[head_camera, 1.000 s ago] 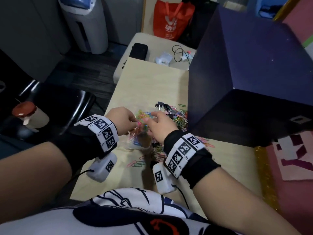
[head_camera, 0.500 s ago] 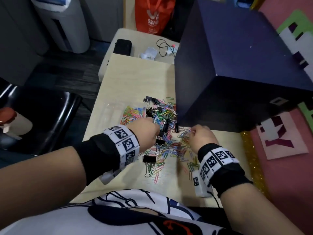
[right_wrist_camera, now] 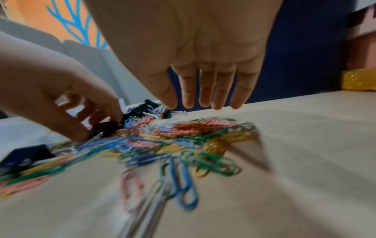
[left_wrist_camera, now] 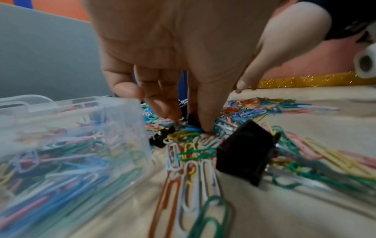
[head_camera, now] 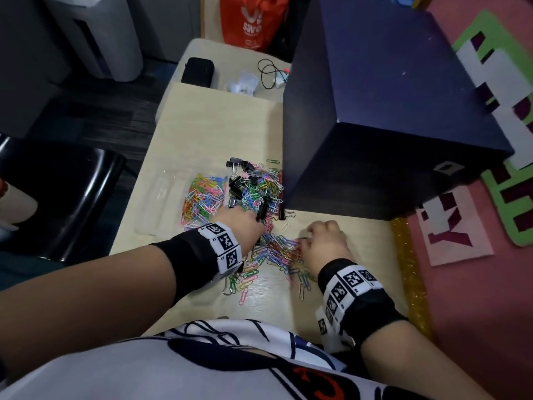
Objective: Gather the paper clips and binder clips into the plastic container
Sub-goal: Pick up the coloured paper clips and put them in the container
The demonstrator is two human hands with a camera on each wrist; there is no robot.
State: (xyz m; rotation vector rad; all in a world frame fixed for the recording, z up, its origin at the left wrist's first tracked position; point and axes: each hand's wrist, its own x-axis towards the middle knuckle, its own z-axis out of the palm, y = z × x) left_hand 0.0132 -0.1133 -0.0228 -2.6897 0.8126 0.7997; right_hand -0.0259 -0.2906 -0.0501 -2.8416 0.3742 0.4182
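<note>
The clear plastic container (head_camera: 161, 197) lies at the left of the table with coloured paper clips (head_camera: 202, 197) inside; the left wrist view shows its wall (left_wrist_camera: 71, 145) up close. To its right, against the dark box, is a mixed heap of paper clips and black binder clips (head_camera: 253, 186). My left hand (head_camera: 253, 223) reaches down into it, index fingertip (left_wrist_camera: 207, 128) pressing on clips, thumb held apart, a black binder clip (left_wrist_camera: 244, 153) beside it. My right hand (right_wrist_camera: 203, 103) hovers with straight fingers over loose paper clips (right_wrist_camera: 183, 141), holding nothing.
A large dark blue box (head_camera: 389, 111) stands on the table's right half, right behind the clips. A black chair (head_camera: 72, 197) is left of the table. Behind it, a second tabletop holds a black case (head_camera: 197, 70) and cables. Pink mats (head_camera: 461, 284) lie on the right.
Both hands have left the container, where they were together a second ago, and dropped to the loose clips. The right hand has since slid left toward the scattered clips.
</note>
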